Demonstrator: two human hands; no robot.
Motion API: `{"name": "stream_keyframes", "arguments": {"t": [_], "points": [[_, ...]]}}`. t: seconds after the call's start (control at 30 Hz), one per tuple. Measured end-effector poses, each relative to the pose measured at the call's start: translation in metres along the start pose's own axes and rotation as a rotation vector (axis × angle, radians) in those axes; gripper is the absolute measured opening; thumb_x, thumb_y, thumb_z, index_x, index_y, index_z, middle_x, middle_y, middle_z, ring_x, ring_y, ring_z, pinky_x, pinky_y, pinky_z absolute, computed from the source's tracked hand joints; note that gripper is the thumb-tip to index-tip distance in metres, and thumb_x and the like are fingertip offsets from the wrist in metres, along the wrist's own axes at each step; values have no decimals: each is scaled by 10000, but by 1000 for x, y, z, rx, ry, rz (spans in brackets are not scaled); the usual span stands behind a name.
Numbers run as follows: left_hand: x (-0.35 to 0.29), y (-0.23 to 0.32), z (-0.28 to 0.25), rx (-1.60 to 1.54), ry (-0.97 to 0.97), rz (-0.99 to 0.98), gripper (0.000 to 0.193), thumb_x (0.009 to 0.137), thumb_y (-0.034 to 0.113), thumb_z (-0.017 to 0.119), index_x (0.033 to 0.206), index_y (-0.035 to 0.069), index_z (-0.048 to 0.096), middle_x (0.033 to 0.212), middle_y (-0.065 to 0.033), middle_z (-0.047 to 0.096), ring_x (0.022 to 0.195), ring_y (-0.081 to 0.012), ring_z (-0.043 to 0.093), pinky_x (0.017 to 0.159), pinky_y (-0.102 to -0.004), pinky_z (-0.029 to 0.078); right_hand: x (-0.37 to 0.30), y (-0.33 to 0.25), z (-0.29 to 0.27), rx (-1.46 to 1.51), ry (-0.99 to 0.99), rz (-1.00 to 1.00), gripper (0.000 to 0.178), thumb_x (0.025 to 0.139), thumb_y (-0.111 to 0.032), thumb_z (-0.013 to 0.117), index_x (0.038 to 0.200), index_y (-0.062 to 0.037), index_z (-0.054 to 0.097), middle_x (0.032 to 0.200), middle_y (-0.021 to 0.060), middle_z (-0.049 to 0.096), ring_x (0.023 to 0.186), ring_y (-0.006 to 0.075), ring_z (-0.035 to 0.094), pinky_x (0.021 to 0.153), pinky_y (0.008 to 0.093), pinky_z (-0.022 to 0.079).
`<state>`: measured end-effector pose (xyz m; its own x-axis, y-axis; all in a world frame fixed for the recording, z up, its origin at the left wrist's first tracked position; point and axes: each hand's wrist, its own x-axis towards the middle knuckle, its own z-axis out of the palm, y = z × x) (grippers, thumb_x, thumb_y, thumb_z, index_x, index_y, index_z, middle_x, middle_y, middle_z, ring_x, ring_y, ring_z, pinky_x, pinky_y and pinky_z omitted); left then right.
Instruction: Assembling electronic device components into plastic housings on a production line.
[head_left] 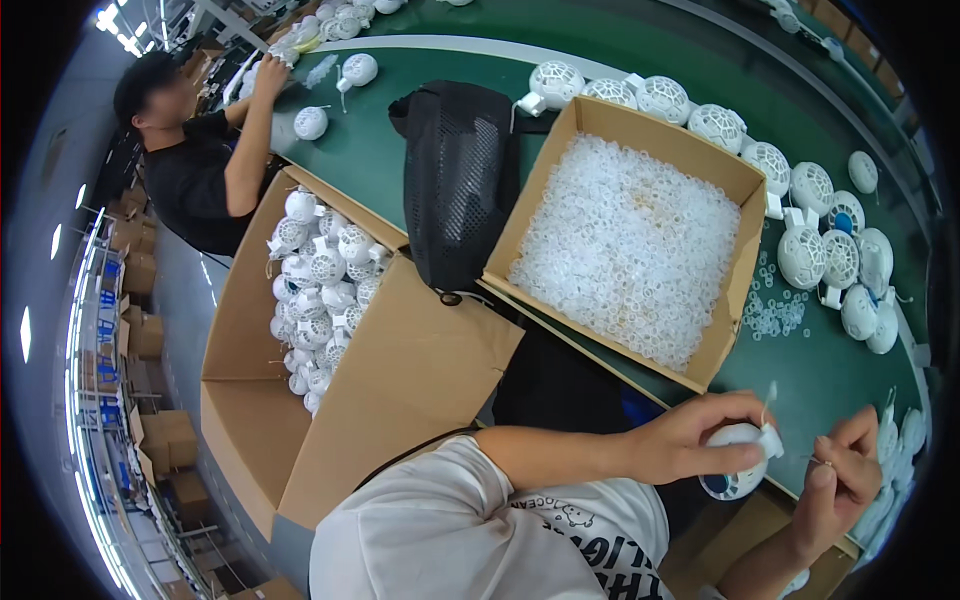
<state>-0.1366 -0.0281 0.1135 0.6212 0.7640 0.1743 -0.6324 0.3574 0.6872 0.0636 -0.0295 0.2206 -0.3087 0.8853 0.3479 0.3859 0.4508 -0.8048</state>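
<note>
Near the front edge of the green table, my left hand [700, 430] is closed around a white round plastic ball [738, 434] with a white tab and a patch of blue. A short whitish strand stands up from the tab. To its right, my right hand [845, 475] is pinched, apart from the ball. A tiny thin piece shows at its fingertips, too small to name. Beyond my left hand, a shallow cardboard box [730, 357] holds a mass of small clear plastic rings [630, 250]. Loose clear rings [775, 310] lie beside that box.
Several white patterned balls [802, 255] line the table's far and right sides. A black mesh bag [460, 180] lies left of the ring box. An open carton [240, 400] full of white balls [325, 265] stands at left. A co-worker [200, 170] reaches over the far-left table.
</note>
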Motion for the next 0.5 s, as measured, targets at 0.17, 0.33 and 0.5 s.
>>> {"name": "stream_keyframes", "arguments": {"t": [0.17,0.33,0.5], "points": [[-3,-12,-28,112,267,42,540,963,246,637,1403,19,422,1336,-106,485,1215,-177,507,1011,-317,413,21,66,31,127,100,-144,250,746,-204,777,910,-15,775,771,47,508,644,131,426,569,256,263],[20,-42,-58,544,242,354,458,885,61,687,1289,-18,485,1153,-98,537,1010,-133,539,864,-266,448,25,120,42,256,53,-245,236,838,-164,740,907,60,722,797,60,496,622,101,402,530,241,267],[63,-120,-49,569,226,356,337,858,74,694,1143,-60,574,1136,-151,592,921,-173,590,784,-272,473,-28,161,-5,225,78,-108,281,790,-180,787,890,76,725,789,67,508,580,92,405,514,234,273]]}}
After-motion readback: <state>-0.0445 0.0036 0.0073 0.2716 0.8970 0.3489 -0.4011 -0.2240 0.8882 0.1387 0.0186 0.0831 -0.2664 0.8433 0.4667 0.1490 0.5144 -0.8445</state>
